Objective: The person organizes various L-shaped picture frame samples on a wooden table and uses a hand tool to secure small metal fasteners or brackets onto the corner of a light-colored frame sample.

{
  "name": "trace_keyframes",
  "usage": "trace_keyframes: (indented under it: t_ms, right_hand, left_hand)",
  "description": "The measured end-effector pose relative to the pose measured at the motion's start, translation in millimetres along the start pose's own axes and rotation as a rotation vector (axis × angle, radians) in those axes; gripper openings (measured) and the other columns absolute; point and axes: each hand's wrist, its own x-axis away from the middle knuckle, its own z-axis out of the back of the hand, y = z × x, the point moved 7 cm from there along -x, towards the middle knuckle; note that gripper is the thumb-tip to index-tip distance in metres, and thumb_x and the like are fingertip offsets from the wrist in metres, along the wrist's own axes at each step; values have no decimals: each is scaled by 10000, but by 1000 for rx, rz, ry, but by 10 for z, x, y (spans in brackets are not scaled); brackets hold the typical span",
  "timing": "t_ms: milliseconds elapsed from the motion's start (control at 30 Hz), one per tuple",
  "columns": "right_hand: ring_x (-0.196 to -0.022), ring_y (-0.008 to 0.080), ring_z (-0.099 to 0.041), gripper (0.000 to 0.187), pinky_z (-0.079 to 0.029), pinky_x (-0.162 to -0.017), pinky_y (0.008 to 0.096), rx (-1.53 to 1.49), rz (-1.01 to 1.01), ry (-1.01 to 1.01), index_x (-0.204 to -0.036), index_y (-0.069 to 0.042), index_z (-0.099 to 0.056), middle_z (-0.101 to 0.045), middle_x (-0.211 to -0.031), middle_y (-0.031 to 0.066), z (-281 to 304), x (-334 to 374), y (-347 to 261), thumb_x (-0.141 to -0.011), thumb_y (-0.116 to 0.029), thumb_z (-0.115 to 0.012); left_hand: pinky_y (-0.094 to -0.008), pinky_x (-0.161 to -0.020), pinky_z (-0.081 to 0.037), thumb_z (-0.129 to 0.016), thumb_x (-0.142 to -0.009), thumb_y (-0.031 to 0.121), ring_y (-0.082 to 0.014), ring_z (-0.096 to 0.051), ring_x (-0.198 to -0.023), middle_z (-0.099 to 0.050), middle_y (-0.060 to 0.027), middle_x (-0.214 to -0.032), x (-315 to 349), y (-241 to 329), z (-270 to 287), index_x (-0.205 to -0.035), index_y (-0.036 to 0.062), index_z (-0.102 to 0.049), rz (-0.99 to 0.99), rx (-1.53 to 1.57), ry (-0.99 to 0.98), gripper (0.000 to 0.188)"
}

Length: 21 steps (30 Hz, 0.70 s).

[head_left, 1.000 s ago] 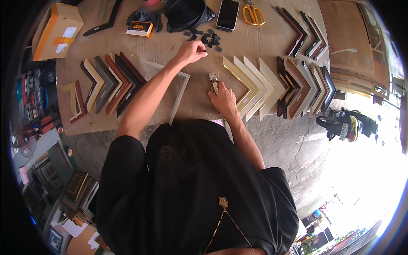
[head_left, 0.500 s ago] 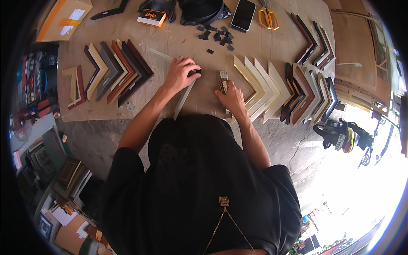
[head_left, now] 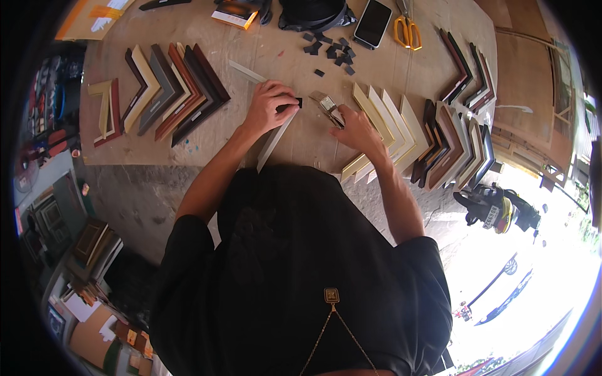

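My left hand (head_left: pixel 271 108) is closed at the corner of a pale, L-shaped frame moulding sample (head_left: pixel 276 139) lying on the table. A small black square piece (head_left: pixel 299 103) shows at its fingertips, pinched over that corner. To the right, my right hand (head_left: pixel 360 130) wraps round a silver hand stapler (head_left: pixel 327 104), whose front end tilts up and left, apart from the moulding. My right palm and fingers hide the stapler's rear. Several loose black squares (head_left: pixel 338 53) lie scattered beyond the hands.
Dark and coloured moulding corners (head_left: pixel 164 94) lie at the left, cream-and-gold corners (head_left: pixel 392 128) close to my right hand, and more corners (head_left: pixel 454 141) farther right. At the back are an orange box (head_left: pixel 235 17), a black bag (head_left: pixel 313 14), a phone (head_left: pixel 374 24) and yellow-handled scissors (head_left: pixel 407 32).
The stapler has swung from nearly upright to leaning left, toward my left hand. More of the black square now shows at my left fingertips. The whole view has shifted slightly.
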Motion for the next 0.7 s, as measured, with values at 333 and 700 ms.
trace_keyframes:
  t_ms: [333,700]
  right_hand:
    - [-863,395,-664,374,-530,-776,480,286,196,-219,-1084,-59,-614,-674,-884,214,160,-231,-238,-711,-49,-643]
    - [-891,374,-646,371,-523,-801,447,517,252,-373,-1054,-53,-596,-656,-916,189,162,-447,-305,-701,-71,-711]
  left_hand:
    - [-370,-826,-408,-802,-684,142,-208,-580,-980,-672,39,-920,66,-75,-16,-797,140,-730,-5,51,67,134]
    - [-374,-839,-397,-798,-678,135,-203,-575,-987,-669,35,-936,81,-125,-32,-794,132,-724,33,98,38,137]
